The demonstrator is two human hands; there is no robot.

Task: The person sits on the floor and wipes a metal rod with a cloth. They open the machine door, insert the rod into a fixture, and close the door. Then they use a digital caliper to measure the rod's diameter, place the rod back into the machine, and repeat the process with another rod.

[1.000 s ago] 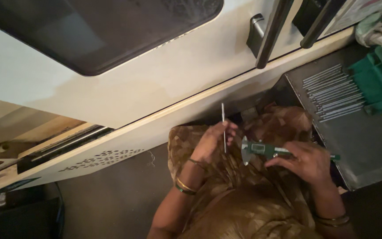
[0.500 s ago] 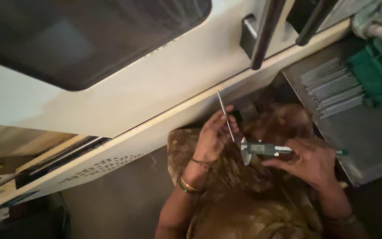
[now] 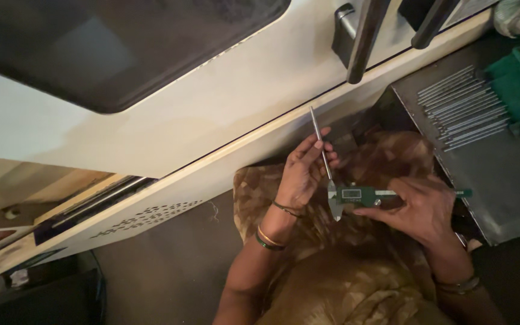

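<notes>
- The left hand (image 3: 303, 171) pinches a thin metal rod (image 3: 320, 142) between thumb and fingertips; the rod leans toward 11 o'clock, its lower end meeting the caliper's jaws.
- The right hand (image 3: 419, 207) is closed around the beam of a green digital caliper (image 3: 362, 195), thumb beside the display.
- Both hands hover over a lap draped in brown patterned cloth (image 3: 344, 283).
- At 2 o'clock, a grey metal tray (image 3: 501, 180) holds a row of similar rods (image 3: 461, 108).
</notes>
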